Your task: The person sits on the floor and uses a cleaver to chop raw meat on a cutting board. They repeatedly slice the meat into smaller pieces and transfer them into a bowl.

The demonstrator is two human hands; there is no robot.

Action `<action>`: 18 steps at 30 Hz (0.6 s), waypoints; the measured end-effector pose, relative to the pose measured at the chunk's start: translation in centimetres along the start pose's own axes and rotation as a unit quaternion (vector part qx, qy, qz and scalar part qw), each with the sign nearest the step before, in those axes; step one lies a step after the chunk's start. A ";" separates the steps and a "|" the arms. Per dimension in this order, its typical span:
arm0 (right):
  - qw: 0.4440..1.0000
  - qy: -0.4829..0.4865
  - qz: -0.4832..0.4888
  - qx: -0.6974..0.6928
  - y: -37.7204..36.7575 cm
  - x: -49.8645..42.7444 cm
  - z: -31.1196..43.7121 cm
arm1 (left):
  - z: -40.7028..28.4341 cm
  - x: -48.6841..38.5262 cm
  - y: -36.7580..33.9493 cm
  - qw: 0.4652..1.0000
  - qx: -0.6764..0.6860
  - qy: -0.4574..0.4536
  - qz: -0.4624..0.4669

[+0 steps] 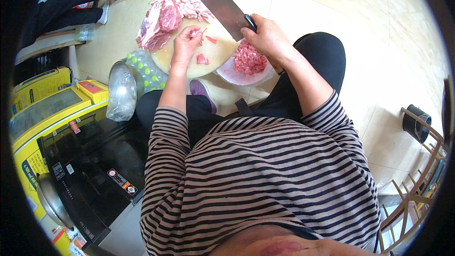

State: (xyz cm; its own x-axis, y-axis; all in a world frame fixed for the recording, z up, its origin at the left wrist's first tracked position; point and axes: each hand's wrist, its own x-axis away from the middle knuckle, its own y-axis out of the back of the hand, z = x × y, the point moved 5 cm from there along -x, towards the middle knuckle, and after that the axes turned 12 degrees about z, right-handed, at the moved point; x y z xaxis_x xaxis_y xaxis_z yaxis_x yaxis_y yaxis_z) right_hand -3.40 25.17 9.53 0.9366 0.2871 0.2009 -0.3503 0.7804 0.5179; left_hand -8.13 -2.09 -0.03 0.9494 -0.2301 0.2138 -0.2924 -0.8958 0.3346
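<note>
A wide cleaver (218, 5) with a black handle is in my right hand (266, 35), its blade slanting up and left over a round chopping board (222, 55). Small bits of raw meat are pinched between the fingers of my left hand (187, 41), low over the board. Large chunks of raw meat (167, 16) lie at the board's upper left, with pale, fatty pieces (190, 3) beside them. A small meat piece (202, 59) and a thin red strip lie on the board. Chopped meat (250, 58) fills part of a plastic-lined bowl (227, 73) below my right hand.
A metal bowl with clear plastic (122, 89) stands left, beside bottles with green caps (145, 69). Yellow boxes (49, 103) and a black appliance (96, 160) are at lower left. Another person's legs (78, 3) show at upper left. A black bin (416, 123) stands right.
</note>
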 end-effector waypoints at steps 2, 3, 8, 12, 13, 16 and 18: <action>1.000 0.001 0.000 0.002 0.0 0.0 0.0 | -1.3 0.1 1.2 0.992 -0.123 -0.014 0.000; 1.000 0.003 -0.001 0.003 0.0 0.0 0.0 | -2.1 0.1 1.2 0.982 -0.185 -0.047 0.011; 1.000 0.010 -0.005 0.006 -0.1 0.1 0.1 | -3.0 0.3 -2.2 0.919 -0.349 -0.140 0.115; 1.000 0.009 -0.008 0.009 -0.1 0.2 -0.2 | -2.6 0.7 -3.4 0.925 -0.332 -0.148 0.110; 1.000 0.009 -0.010 0.012 -0.1 0.2 -0.2 | -2.8 0.9 -3.1 0.917 -0.351 -0.166 0.085; 1.000 0.010 -0.013 0.011 -0.1 0.2 -0.3 | -3.0 1.3 -2.3 0.910 -0.367 -0.161 0.109; 1.000 0.015 -0.013 0.012 -0.1 0.2 -0.2 | -3.4 1.6 -2.6 0.866 -0.441 -0.199 0.126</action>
State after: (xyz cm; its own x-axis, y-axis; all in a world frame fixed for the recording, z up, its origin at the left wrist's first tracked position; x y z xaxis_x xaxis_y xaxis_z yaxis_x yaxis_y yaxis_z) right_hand -3.19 25.21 9.35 0.9454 0.2832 0.1614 -0.3247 0.7745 0.5428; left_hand -6.25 1.15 2.59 0.7564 -0.6453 0.1074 -0.3033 -0.2005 0.9316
